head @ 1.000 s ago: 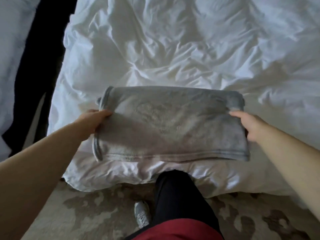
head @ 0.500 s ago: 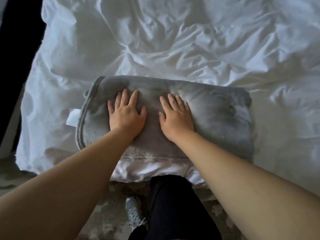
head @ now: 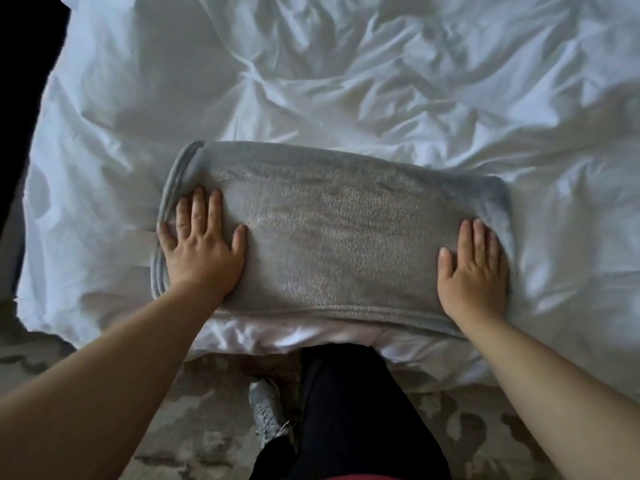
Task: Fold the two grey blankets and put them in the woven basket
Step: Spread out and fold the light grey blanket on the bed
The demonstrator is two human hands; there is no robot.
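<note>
Half a second before, I had both palms side by side on the middle of the folded grey blanket [head: 332, 244]; at this moment they had slid apart to its two ends. My left hand [head: 201, 247] lay flat near the left edge, fingers spread, little finger just over the stacked hems. My right hand [head: 472, 268] lay flat at the right end, fingers together. Neither hand gripped anything; both were loose and pressed palm-down on the fleece. The nap between them looked smoother than before.

The blanket sat as a long folded rectangle on the rumpled white duvet [head: 346, 81], close to the near edge of the bed, its bound hem running along the side toward me.

I could see only this one blanket. How many layers it held I could not tell beyond the ridged hems at the left. My dark trouser leg [head: 353, 410] hid part of the patterned carpet [head: 194, 427], and a grey shoe [head: 268, 417] showed only partly. The left margin was too dark to read.
</note>
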